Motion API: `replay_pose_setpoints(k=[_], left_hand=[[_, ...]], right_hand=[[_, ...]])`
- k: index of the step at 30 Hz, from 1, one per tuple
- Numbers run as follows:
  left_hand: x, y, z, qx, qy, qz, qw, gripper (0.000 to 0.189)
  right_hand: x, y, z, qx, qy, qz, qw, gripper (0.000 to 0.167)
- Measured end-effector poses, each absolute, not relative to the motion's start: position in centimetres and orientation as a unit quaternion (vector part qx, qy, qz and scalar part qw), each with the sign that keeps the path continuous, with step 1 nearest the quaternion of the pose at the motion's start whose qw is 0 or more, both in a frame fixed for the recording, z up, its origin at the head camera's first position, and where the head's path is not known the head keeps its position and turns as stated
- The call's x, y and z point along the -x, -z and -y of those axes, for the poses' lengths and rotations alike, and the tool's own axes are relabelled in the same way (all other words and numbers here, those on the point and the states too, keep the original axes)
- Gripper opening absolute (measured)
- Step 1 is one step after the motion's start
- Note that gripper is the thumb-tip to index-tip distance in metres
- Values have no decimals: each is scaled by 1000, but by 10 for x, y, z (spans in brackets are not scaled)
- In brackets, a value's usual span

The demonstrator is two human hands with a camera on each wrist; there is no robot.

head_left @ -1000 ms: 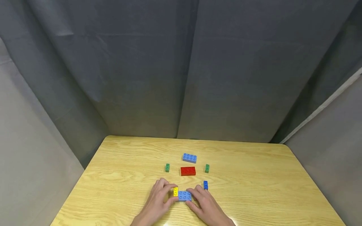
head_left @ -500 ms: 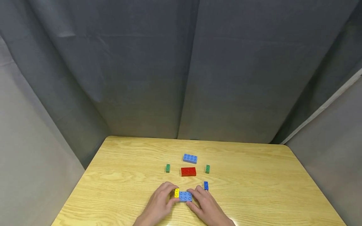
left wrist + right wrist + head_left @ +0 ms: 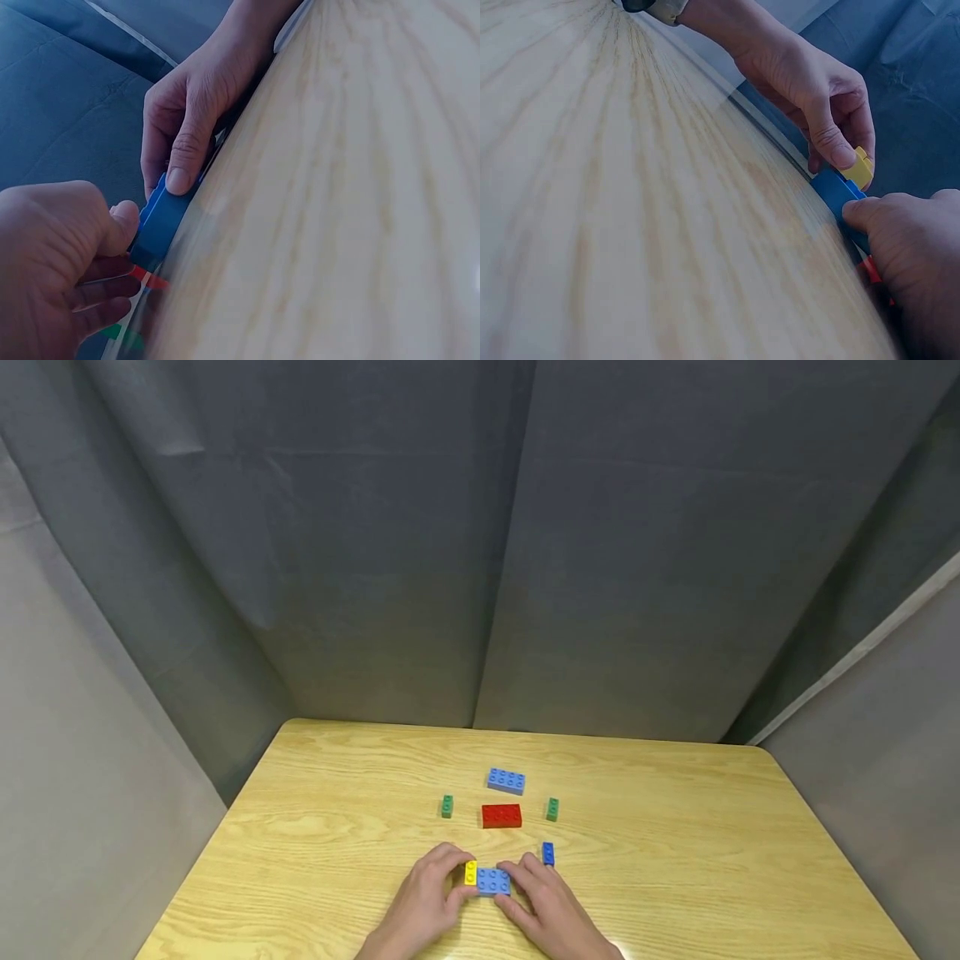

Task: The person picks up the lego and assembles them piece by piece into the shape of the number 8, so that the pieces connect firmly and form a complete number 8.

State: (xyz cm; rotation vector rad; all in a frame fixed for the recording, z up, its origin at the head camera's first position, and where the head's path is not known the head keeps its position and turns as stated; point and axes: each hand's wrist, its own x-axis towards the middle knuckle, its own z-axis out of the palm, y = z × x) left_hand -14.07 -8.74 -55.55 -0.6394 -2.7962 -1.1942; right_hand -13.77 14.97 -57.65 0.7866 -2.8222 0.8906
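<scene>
A small yellow brick is at the left end of a light blue brick, raised above its studs in the right wrist view. My left hand pinches the yellow brick between thumb and forefinger, the thumb also close against the blue brick's near left corner. At the other end, my right hand grips the light blue brick, thumb on the near side and forefinger on the far side. Whether the yellow brick is fully pressed down cannot be told. Just beyond the right fingers lies a small dark blue brick.
Farther back on the wooden table lie a red brick, another light blue brick, a green brick on the left and a second green brick on the right. Grey curtains surround the table.
My left hand's fingers have drawn in and lowered slightly around the yellow brick. The right hand keeps its grip, and the other bricks lie as before; the head view has shifted a little.
</scene>
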Motion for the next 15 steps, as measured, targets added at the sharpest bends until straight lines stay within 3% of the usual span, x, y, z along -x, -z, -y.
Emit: replay_pose_setpoints(k=[15], left_hand=[[143,557,87,204,385,900,17,33]], right_hand=[[139,578,-150,-256,-286,923,40,48]])
